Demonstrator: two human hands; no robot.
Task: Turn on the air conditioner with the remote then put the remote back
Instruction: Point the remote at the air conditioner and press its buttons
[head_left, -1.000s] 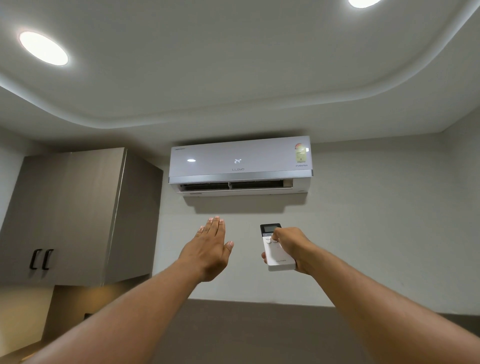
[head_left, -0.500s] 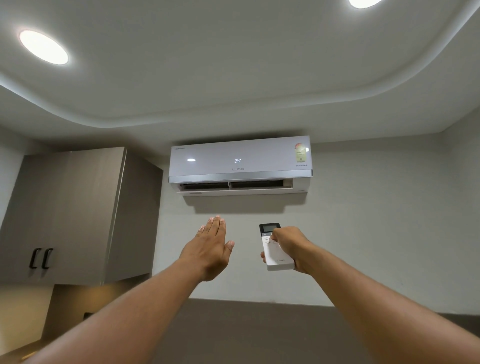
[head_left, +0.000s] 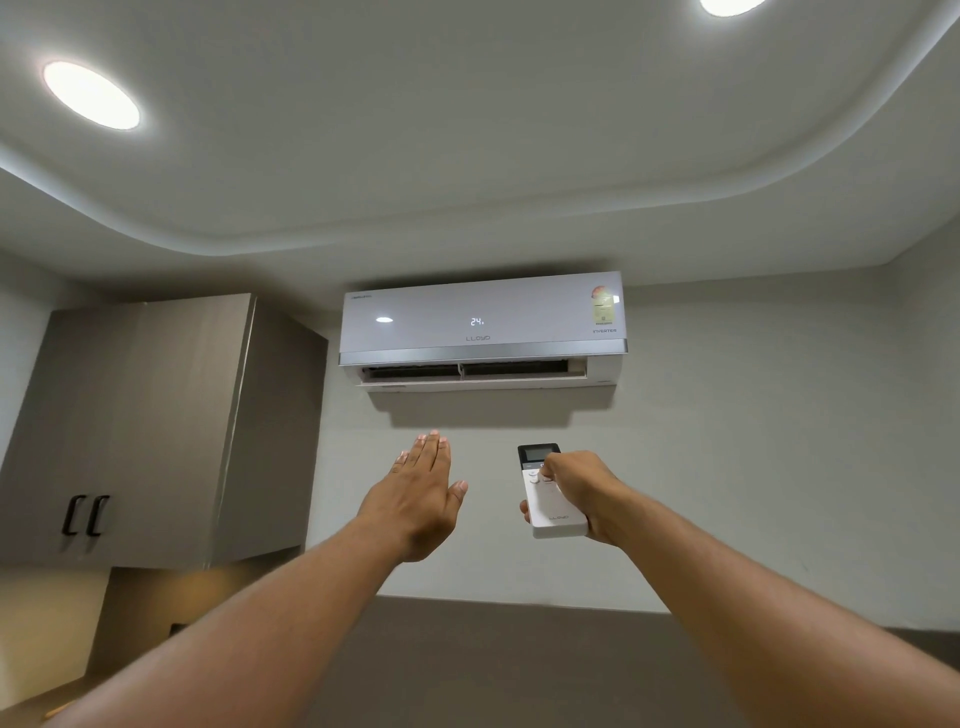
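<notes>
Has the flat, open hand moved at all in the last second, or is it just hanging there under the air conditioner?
No. The left hand sits at the same spot below the air conditioner, fingers flat and pointing up, level with the remote.

Below the AC (head_left: 480, 322) your wall (head_left: 727, 467) is bare; both hands have open air there. The cabinet (head_left: 150, 426) juts out on your left, near your left hand (head_left: 415, 499), blocking sideways passage.

Head view, tilted upward, facing wall air conditioner (head_left: 482, 325)
</notes>
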